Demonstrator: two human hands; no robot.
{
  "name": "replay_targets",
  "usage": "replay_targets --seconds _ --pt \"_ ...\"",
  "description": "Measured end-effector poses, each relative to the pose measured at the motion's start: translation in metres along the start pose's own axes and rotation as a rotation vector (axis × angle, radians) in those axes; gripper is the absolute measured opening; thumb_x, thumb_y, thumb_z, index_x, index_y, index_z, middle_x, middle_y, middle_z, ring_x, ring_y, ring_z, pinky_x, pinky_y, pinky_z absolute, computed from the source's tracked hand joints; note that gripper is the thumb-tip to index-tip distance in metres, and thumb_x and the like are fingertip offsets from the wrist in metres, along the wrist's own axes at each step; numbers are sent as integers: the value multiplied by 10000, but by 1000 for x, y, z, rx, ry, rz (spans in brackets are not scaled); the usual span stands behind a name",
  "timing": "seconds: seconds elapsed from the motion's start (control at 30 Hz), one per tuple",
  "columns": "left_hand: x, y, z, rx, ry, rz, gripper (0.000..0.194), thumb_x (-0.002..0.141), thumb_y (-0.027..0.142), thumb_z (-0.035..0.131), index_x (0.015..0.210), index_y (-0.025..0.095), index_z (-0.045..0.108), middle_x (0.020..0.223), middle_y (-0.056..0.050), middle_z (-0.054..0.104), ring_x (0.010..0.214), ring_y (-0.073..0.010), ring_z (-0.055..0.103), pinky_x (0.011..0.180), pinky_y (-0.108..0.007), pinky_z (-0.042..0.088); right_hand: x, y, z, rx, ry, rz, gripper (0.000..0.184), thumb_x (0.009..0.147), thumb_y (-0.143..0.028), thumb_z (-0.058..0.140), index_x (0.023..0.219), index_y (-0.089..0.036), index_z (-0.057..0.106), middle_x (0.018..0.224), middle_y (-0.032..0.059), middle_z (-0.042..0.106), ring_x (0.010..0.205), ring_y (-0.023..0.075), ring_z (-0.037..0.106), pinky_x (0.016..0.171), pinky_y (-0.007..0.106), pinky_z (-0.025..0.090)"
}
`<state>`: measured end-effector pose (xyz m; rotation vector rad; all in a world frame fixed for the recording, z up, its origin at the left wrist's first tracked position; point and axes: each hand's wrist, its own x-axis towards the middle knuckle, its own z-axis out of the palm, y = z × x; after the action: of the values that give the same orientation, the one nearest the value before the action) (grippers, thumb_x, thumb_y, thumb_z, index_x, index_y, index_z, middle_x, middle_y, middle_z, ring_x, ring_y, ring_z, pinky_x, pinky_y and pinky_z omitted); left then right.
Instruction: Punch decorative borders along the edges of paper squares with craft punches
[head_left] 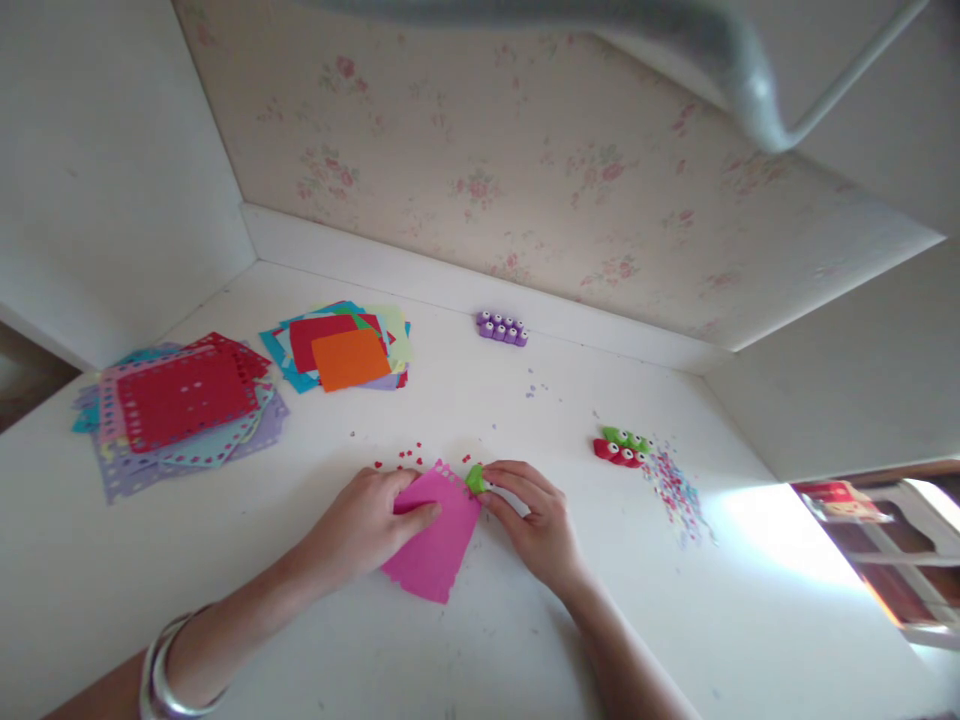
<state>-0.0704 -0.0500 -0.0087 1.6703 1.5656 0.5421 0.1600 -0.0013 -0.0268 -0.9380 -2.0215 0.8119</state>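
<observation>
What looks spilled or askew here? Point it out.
Multicoloured paper bits lie scattered loose beside the green and red pieces, like a spill; stray red bits lie near the pink sheet. The stack of punched sheets at left is also askew, its corners jutting unevenly.

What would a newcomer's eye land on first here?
Probably the bright pink sheet near the front middle, pinched in the left hand, with the right hand gripping a small green gadget at its edge. Next come the red-topped stack of hole-edged sheets on the left and the scatter of coloured bits on the right, beside the red and green gadgets.
</observation>
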Motion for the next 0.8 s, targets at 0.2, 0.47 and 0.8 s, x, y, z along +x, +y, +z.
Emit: replay_targets --seconds 0.2,0.47,0.8 --pt "0 -3 1 29 20 14 268 898 394 535 740 190 605 755 -25 689 745 -201 630 659 -268 378 2 -3 0 38 21 -26 172 855 -167 700 992 -261 742 1017 71 716 960 200 680 860 340 587" --pt "-1 0 0 15 30 22 293 910 373 515 693 188 581 702 -13 669 676 -179 609 626 -264 355 -1 -1 1 9 26 4 191 857 -182 696 1025 -262 740 1038 68 701 956 198 682 845 327 599" --pt "-1 -1 0 45 56 34 277 893 349 530 674 187 576 699 -13 668 690 -177 612 662 -269 356 0 -2 2 -1 -1 -67 238 872 -143 674 1064 -269 738 1060 73 704 974 189 682 860 315 591"
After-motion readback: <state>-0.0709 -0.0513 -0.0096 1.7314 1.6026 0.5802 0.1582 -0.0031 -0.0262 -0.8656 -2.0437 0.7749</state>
